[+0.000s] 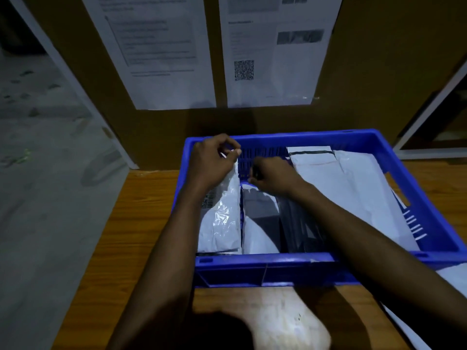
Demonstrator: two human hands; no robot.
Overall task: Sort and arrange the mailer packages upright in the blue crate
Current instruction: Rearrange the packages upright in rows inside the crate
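Note:
A blue crate (265, 263) stands on a wooden table. Inside it, my left hand (212, 160) pinches the top edge of a white mailer (222, 218) with a barcode label, held upright against the crate's left wall. My right hand (273, 176) has curled fingers gripping the top of a second white mailer (257, 223) just to its right. Beside that stands a dark grey mailer (300, 226). Large white mailers (353, 188) lean against the crate's right side.
A wooden table (126, 223) carries the crate; its left edge drops to a grey floor. A brown board with two printed sheets (273, 54) rises behind. More white mailers (454, 276) lie on the table at the right, partly under my arm.

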